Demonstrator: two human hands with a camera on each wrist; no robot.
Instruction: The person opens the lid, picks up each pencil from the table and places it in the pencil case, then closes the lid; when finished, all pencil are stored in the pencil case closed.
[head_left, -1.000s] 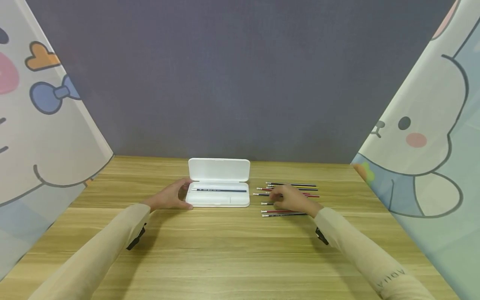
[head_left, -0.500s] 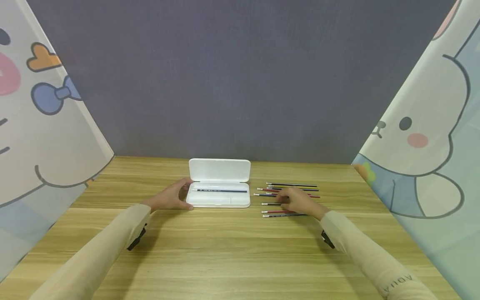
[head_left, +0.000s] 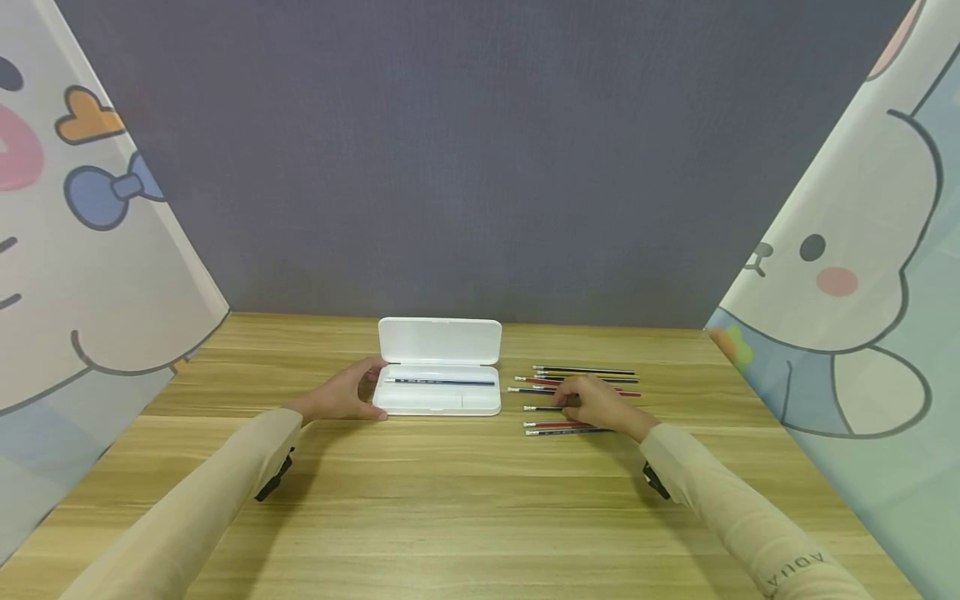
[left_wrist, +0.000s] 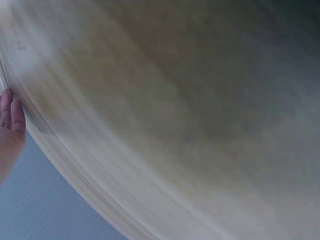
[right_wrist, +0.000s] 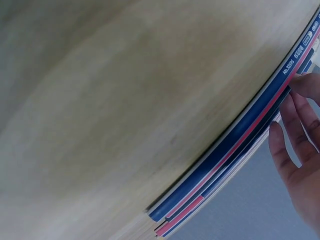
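Note:
An opened white pencil case (head_left: 439,342), its lid tilted up at the back, lies mid-table in the head view. One dark blue pencil (head_left: 442,382) rests inside it. My left hand (head_left: 343,392) grips the case's left end, thumb at the front corner and fingers at the back. Right of the case, my right hand (head_left: 592,403) is down among loose pencils, thumb and fingertips pinching a dark pencil (head_left: 542,408) whose other end is hidden beneath the hand. In the right wrist view the fingertips (right_wrist: 304,86) meet the pencils behind a dark blue one (right_wrist: 240,122).
A black pencil (head_left: 583,369), a yellow one and several dark and red ones lie behind the right hand. In front of it are a red pencil (head_left: 547,424) and a dark pencil (head_left: 562,432). A grey panel (head_left: 465,167) stands at the wooden table's (head_left: 450,517) back edge.
My right hand has shifted slightly right and toward me, from the rear pencils onto the dark pencil, then stayed put. My left hand and the case have kept their places.

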